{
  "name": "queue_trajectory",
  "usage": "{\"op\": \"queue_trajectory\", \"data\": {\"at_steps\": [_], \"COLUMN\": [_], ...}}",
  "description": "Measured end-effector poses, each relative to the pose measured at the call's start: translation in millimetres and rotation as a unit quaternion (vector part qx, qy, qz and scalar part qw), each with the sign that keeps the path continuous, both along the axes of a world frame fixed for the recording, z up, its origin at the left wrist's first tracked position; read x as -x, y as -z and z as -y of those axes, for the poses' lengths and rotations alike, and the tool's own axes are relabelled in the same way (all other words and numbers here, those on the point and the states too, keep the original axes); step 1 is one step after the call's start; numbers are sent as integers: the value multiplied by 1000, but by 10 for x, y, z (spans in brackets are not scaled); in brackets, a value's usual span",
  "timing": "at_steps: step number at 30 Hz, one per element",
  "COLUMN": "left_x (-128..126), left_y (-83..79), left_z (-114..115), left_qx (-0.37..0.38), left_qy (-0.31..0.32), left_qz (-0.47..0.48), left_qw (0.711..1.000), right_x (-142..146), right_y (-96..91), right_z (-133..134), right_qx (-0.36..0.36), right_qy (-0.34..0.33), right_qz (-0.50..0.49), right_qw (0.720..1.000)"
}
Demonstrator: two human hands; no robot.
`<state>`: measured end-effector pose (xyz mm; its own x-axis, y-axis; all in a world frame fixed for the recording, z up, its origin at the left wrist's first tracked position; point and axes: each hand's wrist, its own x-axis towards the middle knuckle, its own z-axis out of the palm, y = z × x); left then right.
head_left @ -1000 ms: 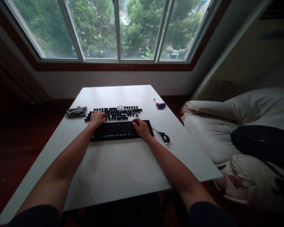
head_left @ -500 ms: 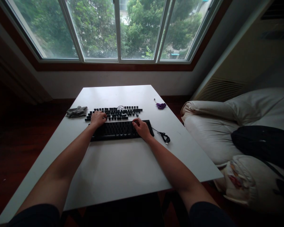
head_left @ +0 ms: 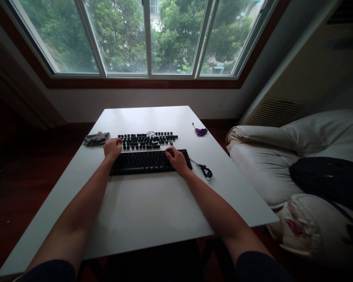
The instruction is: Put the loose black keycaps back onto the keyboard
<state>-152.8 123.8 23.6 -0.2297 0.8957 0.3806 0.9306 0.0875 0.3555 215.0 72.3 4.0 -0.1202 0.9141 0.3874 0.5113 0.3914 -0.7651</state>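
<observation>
A black keyboard (head_left: 141,161) lies on the white table, its key area dark and without caps as far as I can make out. Beyond it, loose black keycaps (head_left: 148,140) are laid out in rows. At the left end of these rows is my left hand (head_left: 112,149), fingers curled together; whatever they pinch is too small to name. Over the right part of the keyboard rests my right hand (head_left: 176,159), thumb and fingertips drawn close together, with anything between them hidden. A coiled black cable (head_left: 205,171) with a USB plug runs from the keyboard's right side.
A grey cloth (head_left: 96,138) lies on the table (head_left: 153,207) left of the keycaps. A purple cloth (head_left: 201,132) sits near the right edge, a thin stick beside it. To the right stands a pale sofa (head_left: 259,164) bearing a dark bag (head_left: 326,182). Windows are ahead.
My left hand has shifted left, from above the near keycap rows to their left end. My right hand keeps its place on the keyboard.
</observation>
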Motion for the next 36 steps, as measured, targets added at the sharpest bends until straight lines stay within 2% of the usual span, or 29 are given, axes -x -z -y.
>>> {"op": "queue_trajectory", "data": {"at_steps": [3,6,10,13,16,20,25,36], "left_x": [-148,-441,-917,-1208,-1391,-1490,-1494,-1440], "left_y": [26,35,23,30,67,128,161,145], "left_z": [124,295,583,804,986,1096,1066,977], "left_qx": [-13,-15,-23,-26,-24,-12,2,22], "left_qy": [38,113,245,318,358,426,480,464], "left_qz": [-7,-8,-6,-15,-29,-66,-105,-148], "left_qw": [999,993,969,948,933,902,871,873], "right_x": [7,13,-12,-45,-74,-107,-145,-166], "right_y": [-4,-2,1,-3,-10,-31,-100,-196], "right_z": [3,2,-36,-94,-151,-185,-172,-36], "right_qx": [1,2,7,18,46,67,59,71], "right_qy": [-2,-6,15,33,19,-18,-30,-100], "right_qz": [5,4,-27,-70,-127,-187,-196,-106], "right_qw": [1000,1000,1000,997,991,980,978,987]}}
